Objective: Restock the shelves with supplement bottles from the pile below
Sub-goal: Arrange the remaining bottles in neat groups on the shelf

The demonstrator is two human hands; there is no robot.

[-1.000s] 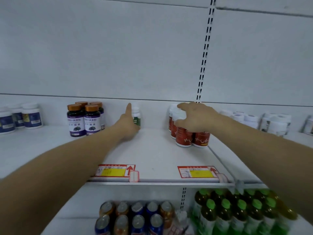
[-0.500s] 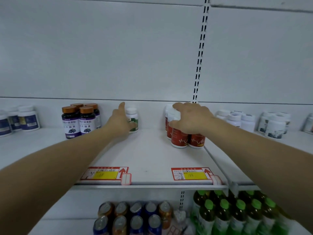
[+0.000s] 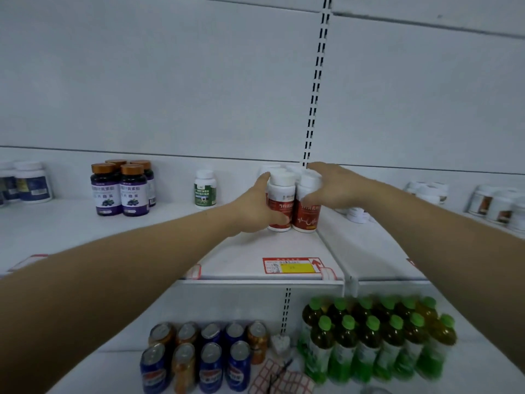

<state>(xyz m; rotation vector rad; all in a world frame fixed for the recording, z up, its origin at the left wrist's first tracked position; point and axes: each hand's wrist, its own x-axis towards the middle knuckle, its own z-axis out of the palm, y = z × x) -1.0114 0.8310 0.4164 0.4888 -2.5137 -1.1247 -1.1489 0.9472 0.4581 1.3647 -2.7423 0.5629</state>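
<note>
Several white-capped bottles with red labels (image 3: 284, 204) stand clustered on the white shelf (image 3: 247, 251), near its right end. My left hand (image 3: 257, 207) grips the front left red bottle, thumb across its label. My right hand (image 3: 331, 189) curls over the cap and side of the front right red bottle (image 3: 308, 213). A single white bottle with a green label (image 3: 205, 190) stands alone further left, free of both hands.
Several purple-labelled bottles with orange caps (image 3: 122, 190) stand at the left, blue-labelled white bottles (image 3: 27, 182) at the far left. White tubs (image 3: 494, 204) fill the neighbouring shelf on the right. Below are soda cans (image 3: 199, 356) and green-capped drink bottles (image 3: 377, 339).
My left hand let go of the green-labelled bottle and moved right onto the red bottles. My right hand stayed on the red bottles. The camera turned slightly to the right.
</note>
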